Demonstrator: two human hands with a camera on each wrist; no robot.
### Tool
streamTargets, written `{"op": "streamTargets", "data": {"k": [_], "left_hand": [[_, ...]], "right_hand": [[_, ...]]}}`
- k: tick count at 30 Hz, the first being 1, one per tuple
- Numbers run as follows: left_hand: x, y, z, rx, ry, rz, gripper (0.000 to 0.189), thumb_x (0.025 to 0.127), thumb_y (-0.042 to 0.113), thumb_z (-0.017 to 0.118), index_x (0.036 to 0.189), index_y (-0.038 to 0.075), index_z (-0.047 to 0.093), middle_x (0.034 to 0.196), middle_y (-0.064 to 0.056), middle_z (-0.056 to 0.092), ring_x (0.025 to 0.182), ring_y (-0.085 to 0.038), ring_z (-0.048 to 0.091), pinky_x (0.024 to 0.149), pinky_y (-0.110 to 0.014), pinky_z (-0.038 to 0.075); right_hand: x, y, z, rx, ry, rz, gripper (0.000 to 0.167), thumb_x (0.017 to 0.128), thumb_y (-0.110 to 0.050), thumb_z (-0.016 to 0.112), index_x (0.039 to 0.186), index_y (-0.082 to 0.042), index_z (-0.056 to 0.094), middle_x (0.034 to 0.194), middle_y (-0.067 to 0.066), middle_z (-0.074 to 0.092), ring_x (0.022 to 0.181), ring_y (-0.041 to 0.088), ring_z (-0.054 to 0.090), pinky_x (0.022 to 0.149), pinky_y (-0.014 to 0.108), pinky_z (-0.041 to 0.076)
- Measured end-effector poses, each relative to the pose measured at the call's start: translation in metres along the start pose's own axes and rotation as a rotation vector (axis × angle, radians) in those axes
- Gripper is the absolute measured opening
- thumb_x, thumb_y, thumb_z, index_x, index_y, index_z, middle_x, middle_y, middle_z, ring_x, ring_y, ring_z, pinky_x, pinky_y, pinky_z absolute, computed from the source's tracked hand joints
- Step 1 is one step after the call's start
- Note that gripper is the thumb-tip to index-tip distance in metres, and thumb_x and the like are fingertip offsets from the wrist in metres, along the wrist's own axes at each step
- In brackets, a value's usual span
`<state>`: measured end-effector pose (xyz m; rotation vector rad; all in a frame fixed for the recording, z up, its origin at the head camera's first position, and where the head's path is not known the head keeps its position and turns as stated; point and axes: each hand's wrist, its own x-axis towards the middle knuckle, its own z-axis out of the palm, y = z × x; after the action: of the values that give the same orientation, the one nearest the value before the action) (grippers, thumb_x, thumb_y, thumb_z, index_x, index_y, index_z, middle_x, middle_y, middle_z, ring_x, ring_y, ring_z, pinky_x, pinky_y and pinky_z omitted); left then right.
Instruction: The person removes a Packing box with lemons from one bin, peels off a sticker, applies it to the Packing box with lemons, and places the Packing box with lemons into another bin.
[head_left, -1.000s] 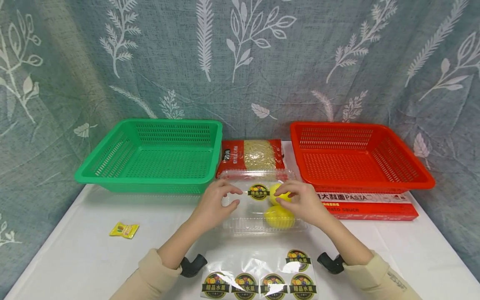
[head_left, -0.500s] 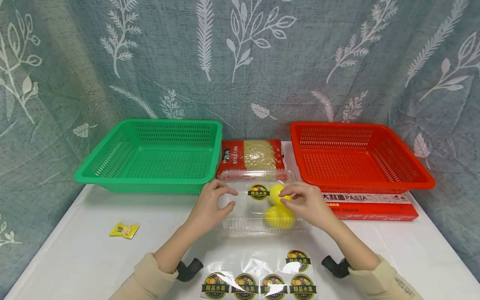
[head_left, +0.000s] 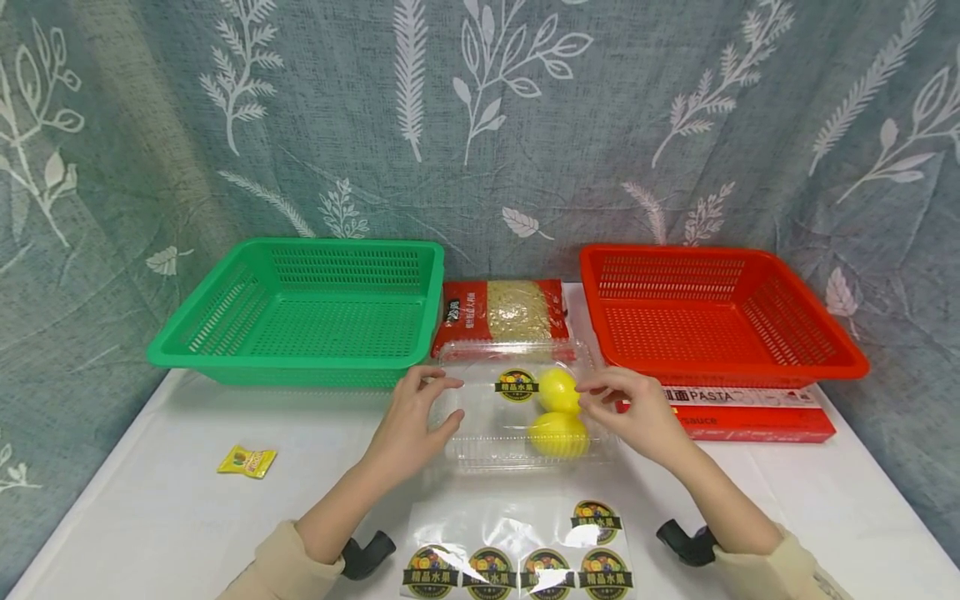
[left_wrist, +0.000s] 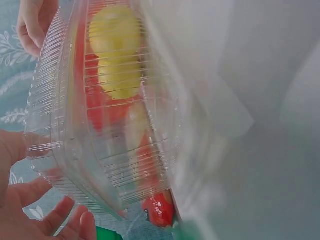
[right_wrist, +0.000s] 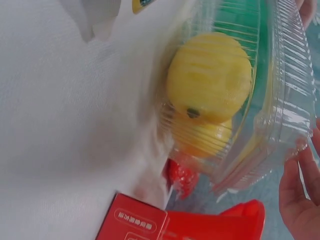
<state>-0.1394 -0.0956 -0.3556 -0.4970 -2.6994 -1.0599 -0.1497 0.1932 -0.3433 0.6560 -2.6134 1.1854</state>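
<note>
A clear plastic clamshell box [head_left: 487, 450] stands in the middle of the white table with its lid down. Two yellow lemons [head_left: 558, 435] show through its right half, and a round black fruit sticker [head_left: 517, 385] is on the lid. At the box's left end is my left hand [head_left: 408, 417], thumb and fingers spread apart and holding nothing. My right hand [head_left: 633, 412] is by the right end, fingers loosely bent near the lid's edge. In the right wrist view its fingertips [right_wrist: 300, 147] come up close to the plastic; whether they touch, I cannot tell.
A sheet of stickers [head_left: 517, 521] lies in front of the box. Behind are a green basket [head_left: 300, 367], a red basket [head_left: 735, 367] and a pasta bag [head_left: 510, 308]. A red pasta box [head_left: 757, 423] lies at right, a small yellow packet [head_left: 247, 461] at left.
Both hands have drawn apart, from over the lid near the sticker outward to the two ends of the box. The box and the lemons have stayed in place.
</note>
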Motion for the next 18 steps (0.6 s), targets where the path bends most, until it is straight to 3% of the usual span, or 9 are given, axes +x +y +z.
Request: {"op": "streamTargets", "data": {"k": [6, 11, 14, 18], "left_hand": [[-0.003, -0.002, 0.000, -0.010, -0.008, -0.014, 0.045, 0.081, 0.013, 0.068, 0.123, 0.003, 0.053, 0.123, -0.017, 0.042, 0.114, -0.038, 0.040, 0.090, -0.053, 0.039], [-0.004, -0.004, -0.001, -0.057, -0.117, -0.113, 0.061, 0.087, 0.021, 0.061, 0.139, 0.002, 0.034, 0.131, -0.023, 0.034, 0.119, -0.041, 0.039, 0.094, -0.055, 0.036], [-0.005, -0.005, -0.001, -0.090, -0.186, -0.176, 0.066, 0.091, 0.026, 0.056, 0.144, 0.005, 0.023, 0.135, -0.025, 0.030, 0.121, -0.042, 0.037, 0.096, -0.056, 0.033], [-0.005, -0.006, -0.001, -0.111, -0.206, -0.188, 0.066, 0.092, 0.027, 0.054, 0.145, 0.006, 0.020, 0.137, -0.025, 0.027, 0.122, -0.043, 0.035, 0.097, -0.058, 0.032]], "right_hand": [[-0.004, 0.001, -0.005, -0.008, 0.013, 0.041, 0.016, 0.078, -0.003, 0.071, 0.093, -0.007, 0.071, 0.088, -0.001, 0.065, 0.073, 0.012, 0.056, 0.065, 0.027, 0.053], [-0.009, 0.004, -0.012, -0.030, 0.020, 0.086, 0.017, 0.078, -0.003, 0.071, 0.094, -0.007, 0.070, 0.091, 0.001, 0.066, 0.076, 0.015, 0.059, 0.067, 0.032, 0.054], [-0.014, 0.007, -0.017, -0.041, 0.029, 0.121, 0.017, 0.078, -0.004, 0.070, 0.095, -0.007, 0.070, 0.092, 0.004, 0.066, 0.078, 0.017, 0.059, 0.068, 0.028, 0.054], [-0.019, 0.012, -0.023, -0.056, 0.045, 0.154, 0.016, 0.080, -0.007, 0.070, 0.095, -0.007, 0.069, 0.093, 0.005, 0.066, 0.079, 0.019, 0.060, 0.068, 0.024, 0.052]]}}
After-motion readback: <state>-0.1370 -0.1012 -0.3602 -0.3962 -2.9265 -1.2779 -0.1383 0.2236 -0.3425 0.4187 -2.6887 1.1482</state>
